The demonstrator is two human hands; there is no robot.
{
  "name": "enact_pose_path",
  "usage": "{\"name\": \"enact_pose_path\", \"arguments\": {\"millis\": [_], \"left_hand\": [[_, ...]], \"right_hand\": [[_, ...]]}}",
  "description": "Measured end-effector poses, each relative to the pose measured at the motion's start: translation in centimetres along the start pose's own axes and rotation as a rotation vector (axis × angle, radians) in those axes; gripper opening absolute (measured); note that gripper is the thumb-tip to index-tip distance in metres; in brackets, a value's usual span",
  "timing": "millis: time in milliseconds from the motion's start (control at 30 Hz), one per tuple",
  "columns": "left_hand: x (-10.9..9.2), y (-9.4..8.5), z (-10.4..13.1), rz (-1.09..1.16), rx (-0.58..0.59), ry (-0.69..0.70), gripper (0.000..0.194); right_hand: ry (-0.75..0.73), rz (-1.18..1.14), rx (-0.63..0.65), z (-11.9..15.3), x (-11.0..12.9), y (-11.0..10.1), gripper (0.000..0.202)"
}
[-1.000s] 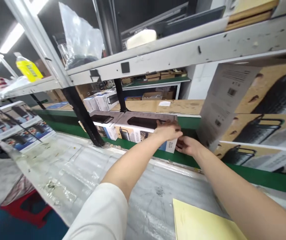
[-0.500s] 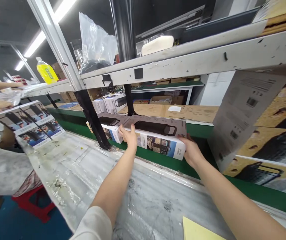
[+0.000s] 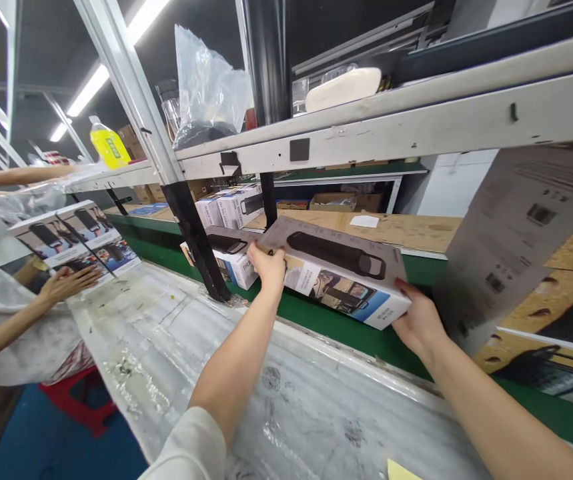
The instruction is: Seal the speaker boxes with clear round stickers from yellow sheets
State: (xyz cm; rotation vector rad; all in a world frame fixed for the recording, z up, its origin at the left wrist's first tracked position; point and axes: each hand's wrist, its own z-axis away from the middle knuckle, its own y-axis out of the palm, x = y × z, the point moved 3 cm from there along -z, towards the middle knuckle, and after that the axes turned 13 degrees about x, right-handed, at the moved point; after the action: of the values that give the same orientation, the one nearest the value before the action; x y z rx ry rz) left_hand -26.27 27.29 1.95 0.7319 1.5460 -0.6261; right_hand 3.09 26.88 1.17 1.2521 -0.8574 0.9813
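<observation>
A long printed product box [image 3: 339, 270] with a black device pictured on its grey top hangs above the green belt edge [image 3: 346, 328], tilted toward me. My left hand [image 3: 267, 267] grips its left end. My right hand [image 3: 419, 321] holds its right end from below. A second, similar box [image 3: 230, 253] lies on the belt just left of it, touching my left hand's side.
A black post [image 3: 197, 240] stands left of the boxes. The plastic-covered worktable [image 3: 226, 373] spreads in front. A co-worker's hand [image 3: 69, 283] rests by stacked boxes [image 3: 73, 237] at left. A paper sheet [image 3: 511, 233] hangs at right. Overhead runs a grey shelf [image 3: 396, 130].
The box has been lifted off the belt and pulled toward me. My left hand shifted from its right end to its left end; my right hand stays under the right end.
</observation>
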Motion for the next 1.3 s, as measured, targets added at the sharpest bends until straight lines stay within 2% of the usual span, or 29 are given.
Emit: {"name": "enact_pose_path", "arguments": {"millis": [67, 133, 233, 300, 333, 400, 467, 533, 600, 700, 767, 800, 867, 933, 1000, 1067, 1167, 1233, 1300], "left_hand": [[-2.4, -0.6, -1.6, -0.036, 0.007, 0.056, 0.07], [-4.7, -1.7, -3.9, -0.073, 0.003, 0.093, 0.065], [-7.8, -3.5, -7.3, -0.1, -0.034, 0.125, 0.071], [-9.8, -4.0, -8.1, -0.143, -0.048, 0.197, 0.085], [-10.6, -3.9, -7.9, -0.186, -0.036, 0.249, 0.09], [-11.3, -3.2, -5.8, -0.304, 0.042, 0.351, 0.092], [-10.3, -2.2, -2.2, -0.41, 0.162, 0.421, 0.086], [-7.5, -1.6, 2.1, -0.463, 0.289, 0.473, 0.078], [-3.4, -1.2, 6.1, -0.473, 0.422, 0.491, 0.07], [2.7, -0.1, 10.5, -0.61, 0.749, 0.356, 0.061], [5.2, 0.7, 12.5, -0.691, 0.99, 0.287, 0.053], [5.8, 1.0, 13.1, -0.702, 1.071, 0.289, 0.049], [6.6, 1.3, 13.4, -0.668, 1.139, 0.344, 0.044], [7.6, 1.9, 12.6, -0.759, 1.085, 0.442, 0.04], [8.8, 2.9, 11.4, -0.759, 1.033, 0.556, 0.047], [9.5, 3.8, 10.8, -0.717, 1.006, 0.654, 0.056], [8.1, 3.7, 12.2, -0.556, 1.02, 0.778, 0.058], [6.1, 3.1, 15.2, -0.432, 1.105, 0.861, 0.049], [4.4, 2.5, 19.8, -0.335, 1.258, 0.97, 0.043]], "right_hand": [[-0.031, -0.07, 0.019, 0.0, -0.1, 1.2, 0.014], [-0.069, -0.135, 0.065, -0.2, 0.0, 3.8, 0.015], [-0.114, -0.126, 0.164, -1.2, 0.7, 9.8, 0.022], [-0.095, 0.095, 0.29, -2.2, 1.2, 14.3, 0.034], [-0.05, 0.278, 0.368, -2.6, 1.2, 16.4, 0.04], [0.081, 0.6, 0.501, -2.9, 0.8, 19.3, 0.048], [0.19, 0.771, 0.591, -2.2, -0.1, 20.2, 0.044], [0.232, 0.863, 0.673, -0.2, -1.3, 19.2, 0.033], [0.244, 0.956, 0.739, 2.6, -2.4, 16.6, 0.022], [0.174, 1.2, 0.731, 7.7, -2.6, 10.2, 0.026], [0.078, 1.44, 0.689, 11.9, -1.3, 5.4, 0.034], [0.039, 1.548, 0.661, 14.5, -0.4, 3.1, 0.036], [0.016, 1.678, 0.587, 20.1, 1.7, -1.0, 0.038], [0.036, 1.749, 0.484, 25.8, 3.4, -3.9, 0.037], [0.081, 1.788, 0.38, 30.6, 4.2, -5.9, 0.041], [0.12, 1.772, 0.282, 34.0, 4.1, -7.3, 0.049], [0.095, 1.703, 0.165, 36.2, 2.6, -8.3, 0.056], [0.033, 1.653, 0.139, 36.1, 1.1, -8.2, 0.055], [-0.046, 1.608, 0.141, 35.3, 0.1, -7.6, 0.053]]}}
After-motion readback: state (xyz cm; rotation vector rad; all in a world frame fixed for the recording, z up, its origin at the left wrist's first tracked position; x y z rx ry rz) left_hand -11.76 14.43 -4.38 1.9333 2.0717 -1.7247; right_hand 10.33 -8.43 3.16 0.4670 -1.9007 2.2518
